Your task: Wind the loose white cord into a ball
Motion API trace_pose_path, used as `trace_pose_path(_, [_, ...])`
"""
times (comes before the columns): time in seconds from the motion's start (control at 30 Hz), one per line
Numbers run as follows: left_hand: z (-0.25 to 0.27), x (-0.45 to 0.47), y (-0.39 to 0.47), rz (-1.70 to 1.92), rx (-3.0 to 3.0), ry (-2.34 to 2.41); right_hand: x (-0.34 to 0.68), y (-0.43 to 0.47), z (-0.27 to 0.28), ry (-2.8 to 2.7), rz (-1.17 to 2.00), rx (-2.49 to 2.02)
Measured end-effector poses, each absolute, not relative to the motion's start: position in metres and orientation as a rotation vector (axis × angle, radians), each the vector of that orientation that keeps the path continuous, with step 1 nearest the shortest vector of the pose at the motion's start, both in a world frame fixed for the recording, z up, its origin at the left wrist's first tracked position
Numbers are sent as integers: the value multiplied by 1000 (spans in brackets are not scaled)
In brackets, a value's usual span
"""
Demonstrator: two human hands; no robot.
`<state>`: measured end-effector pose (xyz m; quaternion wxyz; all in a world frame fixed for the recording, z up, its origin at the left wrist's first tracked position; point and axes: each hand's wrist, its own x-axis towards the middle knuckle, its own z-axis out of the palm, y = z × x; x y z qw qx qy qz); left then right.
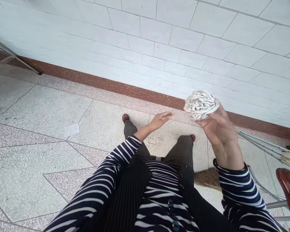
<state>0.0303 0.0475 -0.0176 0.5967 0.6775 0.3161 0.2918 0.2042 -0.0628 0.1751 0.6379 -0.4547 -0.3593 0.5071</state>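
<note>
My right hand (219, 132) is raised on the right, its fingers wrapped around a ball of white cord (200, 104). The ball's strands are wound in many layers, and its lower right side is hidden behind my fingers. To the left and a little lower, my left hand (160, 120) hangs in front of my legs with its fingers stretched towards the ball, apart from it. Nothing can be seen in that hand. Below it, a loose tangle of thin pale cord (155, 141) lies on the floor between my feet.
A white tiled wall (164, 38) with a red-brown skirting rises ahead. A paper scrap (72, 130) lies on the floor at left. Broom bristles (207, 178) show by my right leg. Metal legs (16, 56) stand far left; a red-brown chair part (286, 183) is at right.
</note>
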Motion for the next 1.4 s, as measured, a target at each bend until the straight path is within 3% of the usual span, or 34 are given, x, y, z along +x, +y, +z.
trace_pose_path(0.2, [15, 68, 34, 880, 1500, 616, 209, -59, 166, -876, 1197, -1064])
trace_pose_path(0.6, [19, 29, 27, 662, 1593, 487, 232, -59, 149, -846, 1130, -1097])
trace_pose_path(0.93, [-39, 6, 24, 422, 1847, 847, 231, -61, 167, -848, 982, -1009])
trace_pose_path(1.2, [-51, -2, 60, 543, 1903, 880, 208, -77, 197, -913, 966, -940])
trace_pose_path(1.4, [-83, -5, 64, 469, 1752, 954, 201, -89, 226, -1053, 697, -947])
